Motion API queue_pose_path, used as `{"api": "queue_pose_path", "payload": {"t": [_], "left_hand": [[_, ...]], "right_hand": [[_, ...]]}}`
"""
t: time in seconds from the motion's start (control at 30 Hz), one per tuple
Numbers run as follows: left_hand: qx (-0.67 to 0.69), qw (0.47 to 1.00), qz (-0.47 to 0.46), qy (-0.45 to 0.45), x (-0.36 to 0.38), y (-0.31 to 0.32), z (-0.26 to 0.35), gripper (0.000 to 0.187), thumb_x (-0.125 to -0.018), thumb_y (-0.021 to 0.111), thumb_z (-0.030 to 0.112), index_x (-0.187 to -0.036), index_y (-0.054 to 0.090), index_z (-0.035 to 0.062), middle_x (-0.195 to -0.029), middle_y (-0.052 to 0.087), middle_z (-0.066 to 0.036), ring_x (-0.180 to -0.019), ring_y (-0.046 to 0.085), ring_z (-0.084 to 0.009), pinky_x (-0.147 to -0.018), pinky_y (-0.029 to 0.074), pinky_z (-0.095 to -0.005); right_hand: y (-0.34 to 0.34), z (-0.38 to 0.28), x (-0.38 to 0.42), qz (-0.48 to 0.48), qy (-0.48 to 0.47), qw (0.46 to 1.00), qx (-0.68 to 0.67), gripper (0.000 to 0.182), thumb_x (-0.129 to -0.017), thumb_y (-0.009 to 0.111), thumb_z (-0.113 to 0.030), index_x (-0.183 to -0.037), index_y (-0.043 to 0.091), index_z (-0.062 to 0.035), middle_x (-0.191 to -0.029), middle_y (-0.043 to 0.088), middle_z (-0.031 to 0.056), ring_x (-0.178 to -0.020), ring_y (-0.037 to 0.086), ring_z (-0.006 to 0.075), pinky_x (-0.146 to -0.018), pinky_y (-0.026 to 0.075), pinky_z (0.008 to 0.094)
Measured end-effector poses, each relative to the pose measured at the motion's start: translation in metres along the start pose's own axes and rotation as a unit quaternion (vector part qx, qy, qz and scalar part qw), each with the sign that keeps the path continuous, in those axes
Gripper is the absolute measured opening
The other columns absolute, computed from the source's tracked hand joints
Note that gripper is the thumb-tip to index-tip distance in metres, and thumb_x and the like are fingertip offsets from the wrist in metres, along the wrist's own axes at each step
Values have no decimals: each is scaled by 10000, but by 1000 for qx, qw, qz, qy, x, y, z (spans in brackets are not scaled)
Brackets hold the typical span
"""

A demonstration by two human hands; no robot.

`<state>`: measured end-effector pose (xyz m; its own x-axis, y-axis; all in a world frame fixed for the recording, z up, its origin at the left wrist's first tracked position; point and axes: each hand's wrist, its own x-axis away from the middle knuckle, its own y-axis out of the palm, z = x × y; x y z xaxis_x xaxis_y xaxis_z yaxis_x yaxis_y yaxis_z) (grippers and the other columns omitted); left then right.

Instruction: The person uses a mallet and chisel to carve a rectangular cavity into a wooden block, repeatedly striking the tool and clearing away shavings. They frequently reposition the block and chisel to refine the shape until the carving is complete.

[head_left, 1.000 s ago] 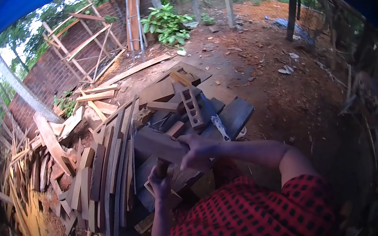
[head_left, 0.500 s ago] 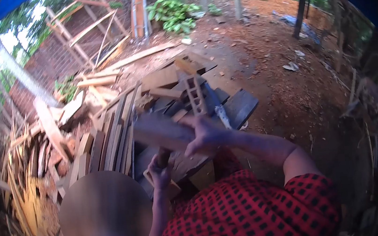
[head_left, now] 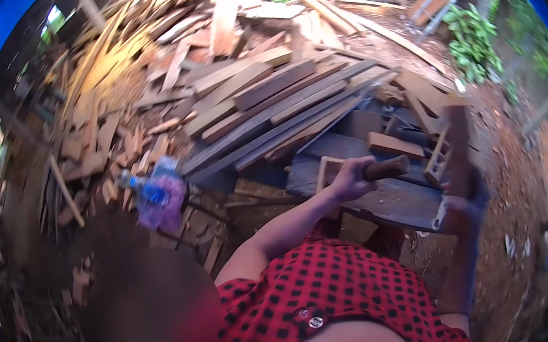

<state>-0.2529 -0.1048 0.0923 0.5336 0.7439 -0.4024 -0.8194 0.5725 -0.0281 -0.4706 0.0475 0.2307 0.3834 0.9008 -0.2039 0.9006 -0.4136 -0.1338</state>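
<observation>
My left hand [head_left: 352, 180] is wrapped round a short, thick, round piece of wood [head_left: 386, 169] that points to the right. Beside and partly behind that hand is a pale wooden frame [head_left: 321, 173]. On the right, my right hand [head_left: 462, 208], somewhat blurred, grips the lower end of a wooden block [head_left: 460, 141] that stands roughly upright in view. Under and between both hands lies a dark, worn board [head_left: 394, 204]. A small loose wood block [head_left: 395, 145] and a narrow frame with openings [head_left: 438, 158] are just beyond it.
Several stacked planks [head_left: 273, 106] lie ahead to the left. Offcuts [head_left: 91, 159] and long yellowish strips [head_left: 112, 51] are heaped farther left. A bottle with blue on it [head_left: 150, 189] rests by a pinkish bag [head_left: 161, 212]. A leafy plant [head_left: 472, 44] grows at the right.
The view has swung left, so the plank pile appears farther right. My right hand has carried the block away from my left hand and turned it upright. Both hands keep their holds.
</observation>
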Motion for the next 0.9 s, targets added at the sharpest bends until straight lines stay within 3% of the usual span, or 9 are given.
{"api": "queue_pose_path", "payload": {"t": [0.03, 0.17, 0.2, 0.33, 0.43, 0.57, 0.7, 0.83, 0.9], "left_hand": [[14, 1000, 3, 3, 0, -2, 5, 203, -657, 691, 8, -807, 555, 15, -692, 486, -17, -708, 435, -63, -619, 401, -269], [15, 1000, 20, 8, -3, -5, -2, 205, -650, 698, 15, -788, 546, 16, -683, 492, -23, -703, 431, -63, -617, 400, -269], [57, 998, 11, -2, -4, -3, -3, 198, -652, 699, 14, -781, 548, 18, -692, 505, -2, -700, 434, -60, -621, 403, -262], [62, 998, 32, -11, -2, -13, 10, 199, -683, 740, 22, -815, 592, 28, -712, 514, 35, -706, 460, -56, -630, 415, -258], [49, 991, 95, 75, -8, -29, 6, 198, -717, 775, 41, -852, 631, 32, -765, 563, 45, -732, 501, -56, -639, 427, -246], [224, 955, 181, -72, -10, -58, 8, 159, -730, 753, 28, -752, 599, 60, -619, 532, 40, -552, 501, -49, -515, 412, -211], [302, 920, 232, -87, -17, -78, -3, 167, -760, 694, 42, -707, 541, 80, -472, 396, 22, -340, 351, -88, -351, 272, -247], [234, 911, 312, -137, -37, -73, -1, 153, -761, 698, 57, -707, 556, 81, -469, 416, 14, -346, 370, -74, -345, 261, -228], [168, 957, 221, -84, -45, -60, 11, 196, -715, 763, 56, -741, 571, 85, -595, 516, 54, -488, 445, -35, -458, 361, -211]], "right_hand": [[-12, 2, -2, 17, -57, 997, -56, 739, -594, 699, -229, -1248, 508, 55, -1078, 617, 230, -871, 658, 253, -785, 534, 341], [19, 33, 4, 93, -74, 977, -180, 661, -667, 661, -201, -1232, 491, 97, -1058, 619, 223, -857, 654, 231, -755, 538, 333], [27, 53, 6, 21, -90, 996, -16, 689, -639, 691, -258, -1220, 511, 65, -1034, 624, 183, -838, 650, 221, -748, 532, 319], [37, 32, 6, -130, 78, 988, 9, 850, -526, 770, -300, -1261, 510, 38, -1039, 594, 68, -916, 569, 169, -816, 451, 300], [30, 39, -17, -48, 43, 996, 69, 788, -556, 761, -304, -1220, 539, 58, -1053, 610, 93, -941, 580, 197, -844, 457, 323], [37, 92, -27, -46, 46, 980, 189, 720, -597, 777, -315, -1190, 568, 35, -1047, 647, 134, -897, 621, 214, -805, 491, 332], [50, 160, -14, -109, 81, 944, 299, 775, -547, 799, -390, -1160, 560, 21, -1089, 634, 193, -943, 643, 301, -814, 509, 376], [70, 172, -1, -70, 2, 877, 475, 839, -530, 788, -397, -1206, 499, 7, -1096, 589, 214, -985, 611, 374, -827, 513, 436], [75, 172, 0, -69, -1, 873, 483, 870, -537, 767, -363, -1255, 434, -2, -1083, 555, 204, -992, 592, 393, -840, 508, 473]]}}
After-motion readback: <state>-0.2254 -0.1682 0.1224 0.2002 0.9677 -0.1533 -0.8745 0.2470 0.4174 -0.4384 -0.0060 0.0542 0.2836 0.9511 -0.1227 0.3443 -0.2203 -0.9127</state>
